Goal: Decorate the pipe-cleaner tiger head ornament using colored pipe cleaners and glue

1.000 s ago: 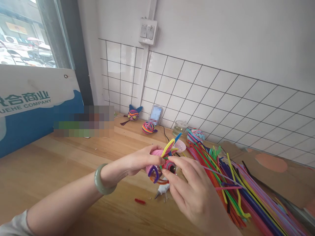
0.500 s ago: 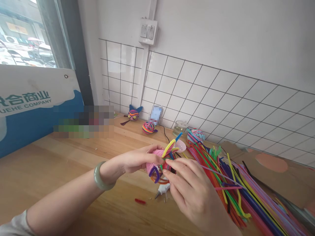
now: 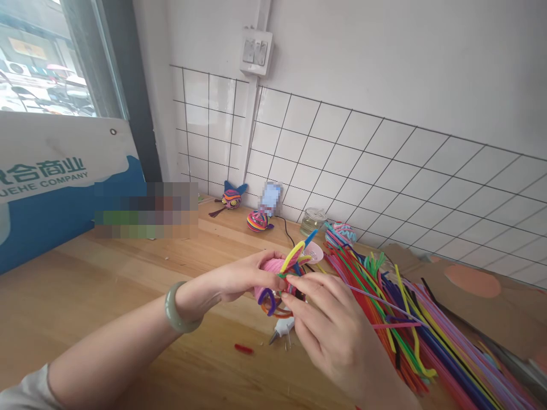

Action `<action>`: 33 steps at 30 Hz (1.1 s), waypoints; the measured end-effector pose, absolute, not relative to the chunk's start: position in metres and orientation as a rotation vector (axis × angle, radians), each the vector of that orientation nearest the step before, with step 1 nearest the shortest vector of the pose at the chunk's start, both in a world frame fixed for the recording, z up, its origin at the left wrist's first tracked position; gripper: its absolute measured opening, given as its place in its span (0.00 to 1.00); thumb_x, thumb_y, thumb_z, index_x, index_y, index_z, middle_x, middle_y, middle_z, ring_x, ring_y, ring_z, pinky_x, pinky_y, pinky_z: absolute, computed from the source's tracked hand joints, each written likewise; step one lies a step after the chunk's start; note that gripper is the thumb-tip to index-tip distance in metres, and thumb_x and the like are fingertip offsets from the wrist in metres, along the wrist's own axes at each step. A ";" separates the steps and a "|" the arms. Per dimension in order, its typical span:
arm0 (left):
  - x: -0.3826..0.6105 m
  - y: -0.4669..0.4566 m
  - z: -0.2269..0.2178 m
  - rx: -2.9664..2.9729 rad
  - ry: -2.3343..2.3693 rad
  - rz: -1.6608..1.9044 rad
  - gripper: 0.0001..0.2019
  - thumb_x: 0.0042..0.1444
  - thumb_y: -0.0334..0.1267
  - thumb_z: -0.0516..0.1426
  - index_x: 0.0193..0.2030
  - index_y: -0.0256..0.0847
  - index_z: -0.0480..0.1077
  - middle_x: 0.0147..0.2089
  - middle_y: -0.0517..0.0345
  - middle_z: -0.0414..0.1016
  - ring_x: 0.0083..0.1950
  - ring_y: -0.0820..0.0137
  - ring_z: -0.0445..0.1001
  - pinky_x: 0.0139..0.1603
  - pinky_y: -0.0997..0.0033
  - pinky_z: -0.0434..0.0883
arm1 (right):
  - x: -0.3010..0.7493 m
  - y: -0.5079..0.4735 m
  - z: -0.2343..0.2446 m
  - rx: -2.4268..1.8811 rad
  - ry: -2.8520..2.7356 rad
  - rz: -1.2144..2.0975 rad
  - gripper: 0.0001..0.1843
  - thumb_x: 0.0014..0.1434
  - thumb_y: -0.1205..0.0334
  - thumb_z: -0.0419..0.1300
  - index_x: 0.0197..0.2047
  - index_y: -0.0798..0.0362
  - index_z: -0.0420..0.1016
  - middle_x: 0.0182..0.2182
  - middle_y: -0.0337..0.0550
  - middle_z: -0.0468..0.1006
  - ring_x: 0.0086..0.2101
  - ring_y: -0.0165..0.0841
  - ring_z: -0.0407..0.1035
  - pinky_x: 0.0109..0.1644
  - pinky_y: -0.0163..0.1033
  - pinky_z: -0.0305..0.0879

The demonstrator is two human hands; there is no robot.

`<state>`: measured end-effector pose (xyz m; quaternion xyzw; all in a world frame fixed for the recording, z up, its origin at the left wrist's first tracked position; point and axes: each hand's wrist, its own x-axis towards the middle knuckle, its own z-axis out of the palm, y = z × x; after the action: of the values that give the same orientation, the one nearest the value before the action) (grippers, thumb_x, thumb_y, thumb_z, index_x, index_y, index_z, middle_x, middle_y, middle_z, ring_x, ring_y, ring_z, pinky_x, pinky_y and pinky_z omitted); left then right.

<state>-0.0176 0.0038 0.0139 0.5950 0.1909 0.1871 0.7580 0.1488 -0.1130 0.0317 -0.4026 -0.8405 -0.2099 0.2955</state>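
Observation:
My left hand (image 3: 241, 277), a pale green bangle (image 3: 175, 307) on its wrist, is closed around a pipe-cleaner craft ball (image 3: 272, 266). Pink rows cover the ball's upper side, with purple and orange loops below and yellow and blue ear-like points on top. The fingers of my right hand (image 3: 335, 322) are bent and pressed against its front, at a small green and red bit of pipe cleaner; my fingertips partly hide that spot. Under the ball, a white glue gun (image 3: 284, 327) lies on the table, partly covered by my right hand. A short red pipe-cleaner piece (image 3: 244, 348) lies nearby.
Many coloured pipe cleaners (image 3: 397, 319) spread over the right side, beside brown cardboard (image 3: 453, 307). Behind my hands stand a pink dish (image 3: 314, 252), a glass jar (image 3: 313, 221) and finished craft heads (image 3: 232, 197). A wire grid (image 3: 350, 151) lines the wall.
Both hands stay at the ball in nearly the same place. My right fingertips have shifted slightly against its front, and the view has moved a little.

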 end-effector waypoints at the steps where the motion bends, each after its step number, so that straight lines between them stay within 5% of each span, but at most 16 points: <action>1: -0.017 0.004 0.013 1.295 0.416 0.412 0.23 0.47 0.33 0.61 0.52 0.41 0.66 0.37 0.60 0.71 0.31 0.74 0.71 0.27 0.79 0.68 | 0.149 -0.113 0.031 -1.082 -2.232 -0.542 0.13 0.60 0.75 0.54 0.45 0.58 0.77 0.45 0.53 0.78 0.45 0.44 0.68 0.45 0.54 0.72; 11: -0.014 0.009 0.009 1.256 0.471 0.434 0.21 0.45 0.35 0.61 0.49 0.40 0.67 0.39 0.58 0.74 0.35 0.70 0.73 0.31 0.75 0.70 | 0.161 -0.110 0.030 -1.180 -2.146 -0.198 0.21 0.61 0.70 0.57 0.58 0.52 0.65 0.51 0.49 0.75 0.54 0.41 0.65 0.57 0.53 0.68; 22: -0.015 0.017 0.017 1.274 0.671 0.685 0.26 0.41 0.39 0.64 0.49 0.38 0.66 0.44 0.50 0.75 0.36 0.67 0.75 0.27 0.75 0.67 | 0.167 -0.112 0.032 -1.278 -1.947 -0.388 0.09 0.62 0.68 0.58 0.46 0.51 0.72 0.46 0.49 0.77 0.50 0.41 0.70 0.55 0.51 0.68; 28: -0.019 0.028 0.019 1.181 0.795 0.908 0.24 0.43 0.41 0.64 0.47 0.38 0.63 0.36 0.55 0.73 0.28 0.73 0.71 0.23 0.77 0.66 | 0.170 -0.127 0.046 -1.319 -1.779 -0.384 0.06 0.61 0.68 0.58 0.40 0.49 0.74 0.37 0.42 0.81 0.36 0.34 0.76 0.42 0.38 0.73; 33: -0.023 0.040 0.014 1.076 0.786 1.033 0.22 0.46 0.43 0.63 0.47 0.39 0.64 0.39 0.54 0.74 0.31 0.70 0.74 0.27 0.73 0.71 | 0.174 -0.131 0.051 -1.442 -2.080 0.226 0.08 0.63 0.65 0.56 0.35 0.46 0.76 0.25 0.34 0.79 0.23 0.29 0.74 0.25 0.30 0.69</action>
<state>-0.0226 0.0399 0.0136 0.4764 0.3479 0.4576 0.6653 0.1744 -0.1314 0.0509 -0.5422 -0.7819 0.0848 0.2957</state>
